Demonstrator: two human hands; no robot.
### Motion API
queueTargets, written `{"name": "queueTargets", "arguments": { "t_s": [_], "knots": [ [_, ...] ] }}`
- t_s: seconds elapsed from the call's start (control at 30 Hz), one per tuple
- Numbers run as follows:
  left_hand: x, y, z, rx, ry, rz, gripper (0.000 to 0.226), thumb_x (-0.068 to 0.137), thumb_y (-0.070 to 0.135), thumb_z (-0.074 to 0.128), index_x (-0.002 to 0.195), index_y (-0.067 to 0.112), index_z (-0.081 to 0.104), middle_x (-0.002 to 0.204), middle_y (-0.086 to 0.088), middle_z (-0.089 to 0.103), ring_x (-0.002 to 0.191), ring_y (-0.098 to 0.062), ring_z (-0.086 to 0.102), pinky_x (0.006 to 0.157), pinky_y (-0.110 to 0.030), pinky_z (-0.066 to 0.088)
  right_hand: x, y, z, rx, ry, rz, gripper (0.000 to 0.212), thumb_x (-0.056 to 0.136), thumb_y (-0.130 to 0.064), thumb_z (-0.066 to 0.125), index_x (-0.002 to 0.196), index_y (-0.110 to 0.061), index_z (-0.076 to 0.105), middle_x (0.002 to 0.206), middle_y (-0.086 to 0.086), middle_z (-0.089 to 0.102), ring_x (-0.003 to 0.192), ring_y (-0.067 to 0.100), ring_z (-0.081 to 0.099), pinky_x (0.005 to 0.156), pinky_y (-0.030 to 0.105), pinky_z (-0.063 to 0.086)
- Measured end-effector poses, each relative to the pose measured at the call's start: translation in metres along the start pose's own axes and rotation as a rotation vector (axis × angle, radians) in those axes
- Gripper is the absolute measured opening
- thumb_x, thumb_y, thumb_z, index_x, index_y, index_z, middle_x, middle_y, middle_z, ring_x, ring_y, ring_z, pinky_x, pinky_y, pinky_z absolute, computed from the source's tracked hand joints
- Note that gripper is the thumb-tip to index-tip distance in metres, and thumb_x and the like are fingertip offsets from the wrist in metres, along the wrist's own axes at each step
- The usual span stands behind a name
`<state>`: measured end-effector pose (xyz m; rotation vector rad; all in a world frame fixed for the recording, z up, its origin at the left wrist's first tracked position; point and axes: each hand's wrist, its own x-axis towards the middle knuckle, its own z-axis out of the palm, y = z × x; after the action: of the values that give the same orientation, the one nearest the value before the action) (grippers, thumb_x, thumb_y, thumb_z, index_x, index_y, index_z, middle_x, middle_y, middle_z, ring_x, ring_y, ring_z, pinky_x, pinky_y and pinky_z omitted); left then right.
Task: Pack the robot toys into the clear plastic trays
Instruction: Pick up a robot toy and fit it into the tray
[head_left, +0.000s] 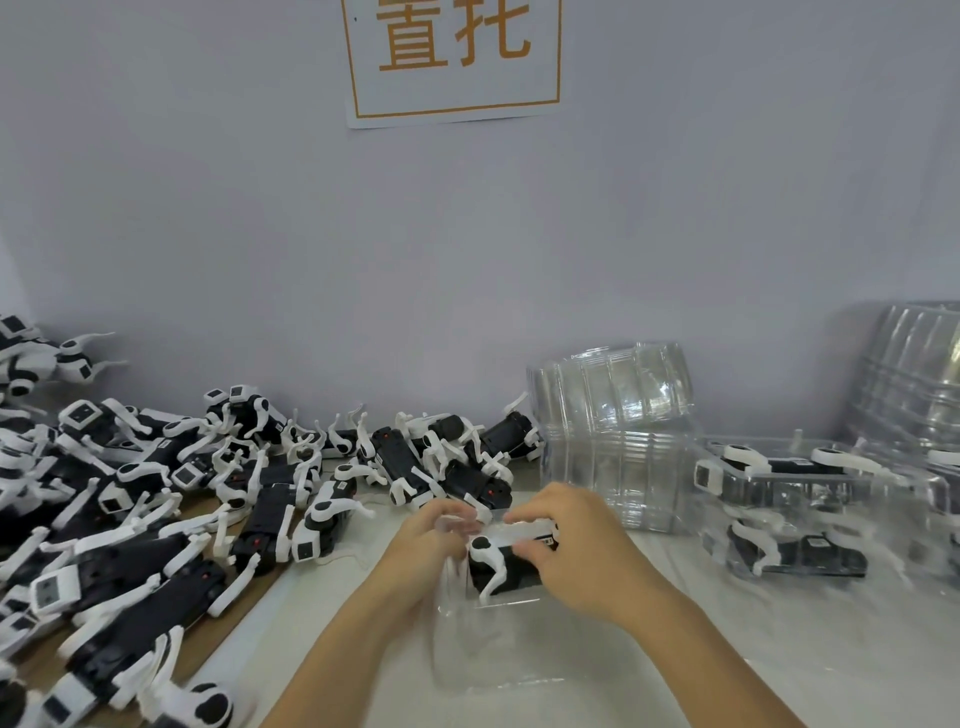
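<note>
Table (779, 649) | both hands (421, 551) hold robot toy (501, 569) in clear tray (493, 649)

- To your left, a heap of robot toys (171, 499) covers the bench (779, 649), reaching back to the wall (363, 234).
- Straight before you, both hands meet at one toy (511, 564) in a tray (498, 654).
- Behind it, stacked trays (613, 431) stand against the wall.
- To your right lie filled trays (800, 509).
- A sign (452, 57) hangs on the wall above.
</note>
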<state>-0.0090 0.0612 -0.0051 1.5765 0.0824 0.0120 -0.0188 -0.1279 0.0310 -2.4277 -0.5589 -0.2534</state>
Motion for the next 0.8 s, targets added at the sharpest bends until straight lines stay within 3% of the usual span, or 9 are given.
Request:
{"name": "queueTargets", "arguments": {
  "t_s": [0.13, 0.23, 0.33, 0.47, 0.6, 0.7, 0.8],
  "knots": [
    [-0.001, -0.001, 0.001, -0.002, -0.001, 0.031, 0.03, 0.076, -0.007, 0.058, 0.096, 0.012, 0.069, 0.103, -0.011, 0.074, 0.096, -0.023, 0.064, 0.082, -0.032, 0.048, -0.006, -0.017, -0.002, 0.067, -0.032, -0.14, 0.015, 0.091, -0.034, 0.064, 0.097, -0.035, 0.077, 0.104, -0.025, 0.066, 0.106, -0.001, 0.054, 0.107, 0.04, 0.033],
    [-0.001, -0.002, 0.001, -0.009, 0.003, 0.036, 0.032, 0.072, -0.002, 0.058, 0.098, 0.013, 0.069, 0.103, -0.009, 0.075, 0.106, -0.032, 0.064, 0.098, -0.046, 0.048, -0.007, -0.025, -0.003, 0.003, -0.149, -0.137, 0.014, 0.089, -0.029, 0.066, 0.086, -0.03, 0.08, 0.105, -0.021, 0.068, 0.107, -0.001, 0.056, 0.106, 0.034, 0.035],
    [-0.006, -0.005, 0.001, -0.004, -0.026, 0.09, 0.029, 0.072, 0.018, 0.067, 0.1, 0.017, 0.068, 0.106, -0.01, 0.073, 0.11, -0.032, 0.064, 0.104, -0.049, 0.045, -0.007, -0.021, -0.012, 0.062, -0.237, -0.082, 0.015, 0.091, -0.023, 0.066, 0.092, -0.029, 0.08, 0.104, -0.012, 0.074, 0.106, 0.003, 0.064, 0.097, 0.026, 0.049],
    [-0.008, -0.004, -0.005, 0.033, -0.145, 0.114, 0.047, 0.071, 0.031, 0.074, 0.112, 0.014, 0.061, 0.108, -0.009, 0.073, 0.108, -0.025, 0.067, 0.101, -0.039, 0.044, -0.009, -0.014, -0.018, 0.145, -0.252, -0.064, 0.035, 0.098, -0.011, 0.056, 0.112, -0.038, 0.073, 0.112, -0.021, 0.071, 0.105, -0.011, 0.061, 0.093, 0.012, 0.046],
    [-0.008, 0.001, -0.006, 0.079, -0.112, 0.103, 0.048, 0.066, 0.035, 0.078, 0.109, 0.018, 0.066, 0.109, -0.004, 0.074, 0.106, -0.02, 0.067, 0.094, -0.032, 0.045, -0.006, 0.003, -0.03, 0.123, -0.154, 0.031, 0.046, 0.094, -0.002, 0.057, 0.106, -0.044, 0.069, 0.103, -0.021, 0.066, 0.1, -0.011, 0.058, 0.084, 0.012, 0.046],
    [-0.008, 0.001, -0.006, 0.093, -0.111, 0.089, 0.046, 0.067, 0.037, 0.078, 0.108, 0.02, 0.067, 0.109, 0.001, 0.074, 0.105, -0.015, 0.068, 0.097, -0.031, 0.044, -0.006, 0.018, -0.039, -0.019, -0.09, 0.118, 0.029, 0.089, -0.007, 0.07, 0.102, -0.033, 0.073, 0.095, -0.013, 0.063, 0.088, -0.001, 0.058, 0.065, 0.009, 0.043],
    [-0.009, 0.002, -0.005, 0.085, -0.118, 0.085, 0.045, 0.068, 0.037, 0.078, 0.108, 0.02, 0.067, 0.108, 0.001, 0.074, 0.105, -0.014, 0.068, 0.092, -0.028, 0.044, -0.004, 0.02, -0.039, -0.027, 0.003, 0.167, 0.016, 0.086, -0.007, 0.073, 0.095, -0.02, 0.077, 0.086, -0.005, 0.068, 0.077, 0.005, 0.063, 0.06, 0.007, 0.045]
  ]
}}
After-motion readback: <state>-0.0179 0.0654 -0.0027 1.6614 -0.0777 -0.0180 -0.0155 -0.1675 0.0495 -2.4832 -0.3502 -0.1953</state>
